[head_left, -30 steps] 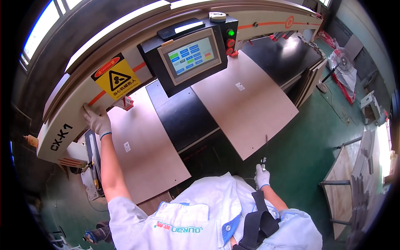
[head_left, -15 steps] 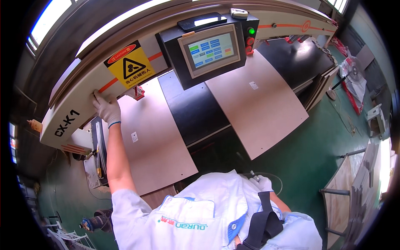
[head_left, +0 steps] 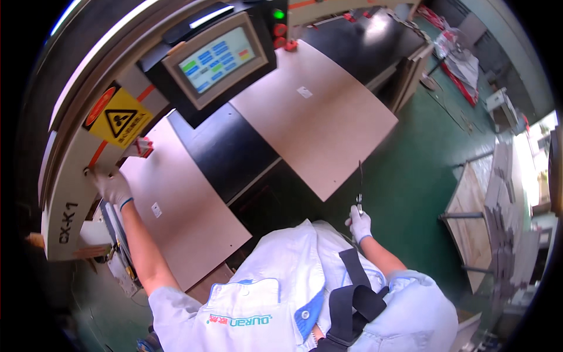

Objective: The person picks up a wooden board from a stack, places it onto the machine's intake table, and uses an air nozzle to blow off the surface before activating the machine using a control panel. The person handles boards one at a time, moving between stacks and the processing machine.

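Note:
My left hand (head_left: 114,186), in a white glove, is at the white machine beam (head_left: 79,193). Its fingers are stretched out and touch the beam's face beside a small dark round spot. Closed in front of my body, my gloved right hand (head_left: 359,224) grips a small air blow gun (head_left: 360,202) with a metal body and a thin dark nozzle pointing away from me. Below the beam lie two pale panels, a left panel (head_left: 182,217) and a right panel (head_left: 319,117), each with a small white label.
A control box with a lit touch screen (head_left: 218,58) hangs from the beam, with a green light and red buttons beside it. A yellow warning sign (head_left: 120,117) is on the beam. A black bed (head_left: 229,152) shows between the panels. Boards on a rack (head_left: 469,217) stand at right.
My right hand has come forward from beside my body with the blow gun. The view has shifted, so the machine appears further left. My left hand stays on the beam.

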### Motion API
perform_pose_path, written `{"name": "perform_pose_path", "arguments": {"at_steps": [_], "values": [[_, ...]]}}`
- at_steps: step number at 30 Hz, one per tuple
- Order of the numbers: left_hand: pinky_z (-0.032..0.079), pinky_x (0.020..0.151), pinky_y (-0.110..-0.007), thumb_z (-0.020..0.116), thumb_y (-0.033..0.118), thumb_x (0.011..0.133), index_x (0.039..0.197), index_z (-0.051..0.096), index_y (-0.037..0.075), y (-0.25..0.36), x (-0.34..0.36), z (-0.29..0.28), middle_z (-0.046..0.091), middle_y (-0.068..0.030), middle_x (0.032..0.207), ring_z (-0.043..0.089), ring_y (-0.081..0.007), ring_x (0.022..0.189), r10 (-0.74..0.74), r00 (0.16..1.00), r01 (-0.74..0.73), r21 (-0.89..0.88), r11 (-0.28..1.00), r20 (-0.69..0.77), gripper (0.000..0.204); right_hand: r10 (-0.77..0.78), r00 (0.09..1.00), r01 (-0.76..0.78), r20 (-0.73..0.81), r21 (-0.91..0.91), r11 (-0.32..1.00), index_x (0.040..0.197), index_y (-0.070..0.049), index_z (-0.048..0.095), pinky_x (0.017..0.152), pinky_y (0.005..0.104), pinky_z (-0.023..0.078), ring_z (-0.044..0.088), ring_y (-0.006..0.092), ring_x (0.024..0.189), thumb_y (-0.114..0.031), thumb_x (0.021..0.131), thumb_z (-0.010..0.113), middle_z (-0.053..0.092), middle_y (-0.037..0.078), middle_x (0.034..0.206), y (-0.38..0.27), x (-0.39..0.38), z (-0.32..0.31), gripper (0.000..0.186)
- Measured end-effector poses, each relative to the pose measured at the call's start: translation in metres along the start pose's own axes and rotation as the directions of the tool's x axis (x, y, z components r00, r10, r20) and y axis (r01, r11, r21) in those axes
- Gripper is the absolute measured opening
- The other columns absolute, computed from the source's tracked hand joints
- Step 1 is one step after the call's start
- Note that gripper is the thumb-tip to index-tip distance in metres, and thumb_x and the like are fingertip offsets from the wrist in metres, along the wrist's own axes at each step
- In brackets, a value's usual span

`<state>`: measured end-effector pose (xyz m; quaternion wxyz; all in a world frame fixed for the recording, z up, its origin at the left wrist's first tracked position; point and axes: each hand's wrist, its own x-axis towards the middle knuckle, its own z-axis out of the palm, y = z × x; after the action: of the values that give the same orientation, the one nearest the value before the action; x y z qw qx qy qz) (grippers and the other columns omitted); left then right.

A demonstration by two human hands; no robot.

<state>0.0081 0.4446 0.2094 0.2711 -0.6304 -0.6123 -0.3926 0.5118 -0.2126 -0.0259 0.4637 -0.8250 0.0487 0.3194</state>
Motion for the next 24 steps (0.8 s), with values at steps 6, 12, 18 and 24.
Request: {"name": "perform_pose_path", "arguments": {"at_steps": [6,12,18,24], "values": [[0.053,0.105,-0.041,0.062,0.031,0.098,0.141,0.064,-0.003,0.095,-0.011,-0.042,0.064,-0.022,0.144,0.068,-0.0354,0.12,-0.346,0.91,0.413,-0.52,0.748,0.226,0.055,0.292,0.935,-0.195,-0.202,0.393,0.898,0.091,-0.011,0.06,0.039,0.035,0.036,0.047,0.0142,0.042,-0.062,0.102,0.057,0.061,0.007,0.063,-0.012,-0.013,-0.06,0.052],[0.056,0.094,-0.032,0.066,0.019,0.105,0.134,0.064,-0.006,0.227,-0.241,-0.021,0.071,-0.014,0.123,0.069,-0.0194,0.106,0.147,0.518,0.736,-0.527,0.425,0.843,0.038,-0.207,0.939,0.343,0.276,-0.794,0.501,0.095,-0.009,0.073,0.085,0.0515,0.056,0.073,0.0427,0.092,-0.065,0.095,0.061,0.076,0.022,0.094,-0.034,-0.03,-0.118,0.058],[0.059,0.089,-0.045,0.066,0.043,0.105,0.144,0.055,-0.001,0.435,-0.396,-0.108,0.068,-0.0154,0.126,0.07,-0.029,0.107,0.347,-0.36,0.89,0.208,0.405,0.866,0.06,0.118,0.956,-0.131,-0.269,-0.029,0.991,0.093,-0.004,0.073,0.077,0.0478,0.053,0.071,0.0402,0.085,-0.061,0.101,0.056,0.074,0.021,0.085,0.001,0.045,-0.168,0.06],[0.058,0.101,-0.051,0.062,0.035,0.109,0.15,0.051,-0.004,0.486,-0.433,-0.117,0.063,-0.017,0.143,0.067,-0.0338,0.121,0.254,-0.262,0.965,0.26,0.043,0.931,0.058,0.009,0.997,-0.009,-0.075,0.0,1.0,0.09,-0.006,0.067,0.057,0.0382,0.05,0.063,0.0192,0.057,-0.048,0.102,0.064,0.068,0.008,0.069,0.019,0.105,-0.245,0.043]]}}
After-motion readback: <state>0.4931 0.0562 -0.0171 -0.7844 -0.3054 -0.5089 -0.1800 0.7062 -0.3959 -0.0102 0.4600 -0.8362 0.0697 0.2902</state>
